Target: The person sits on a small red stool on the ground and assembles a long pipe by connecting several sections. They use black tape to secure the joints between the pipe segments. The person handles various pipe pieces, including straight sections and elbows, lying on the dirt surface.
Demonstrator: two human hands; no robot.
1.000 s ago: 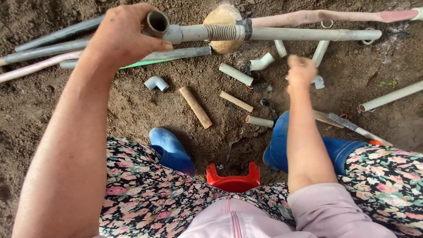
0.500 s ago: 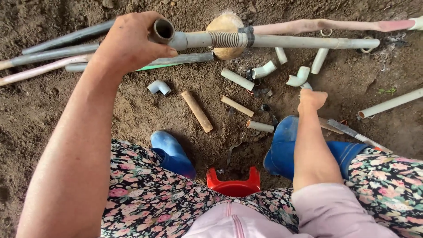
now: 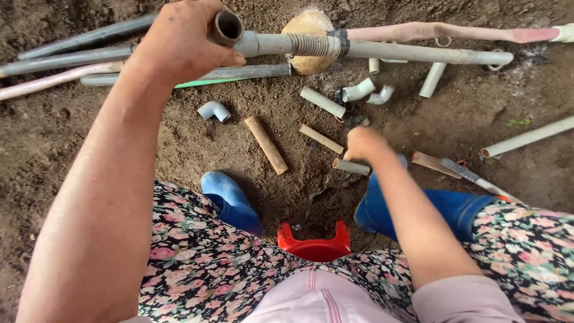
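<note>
My left hand [image 3: 179, 45] is shut around the open end of a long grey pipe [image 3: 412, 54], held level above the dirt; a threaded coupling [image 3: 308, 45] sits partway along it. My right hand [image 3: 362, 143] is low over the ground with its fingers curled down and hidden. It is just above a short grey pipe piece [image 3: 351, 167] and beside a tan pipe piece [image 3: 321, 139]. I cannot tell if it grips anything.
Scattered on the dirt are a grey elbow [image 3: 214, 110], a brown pipe stub [image 3: 266, 145], white elbows [image 3: 359, 91] and short white pipes [image 3: 431, 79]. Long pipes [image 3: 66, 60] lie at left. A saw [image 3: 472, 176], blue boots [image 3: 230, 200] and a red stool [image 3: 315, 242] are near me.
My right hand has come down and to the left, from the white fittings toward the short pipe pieces near my boot. My left hand still holds the long pipe's end.
</note>
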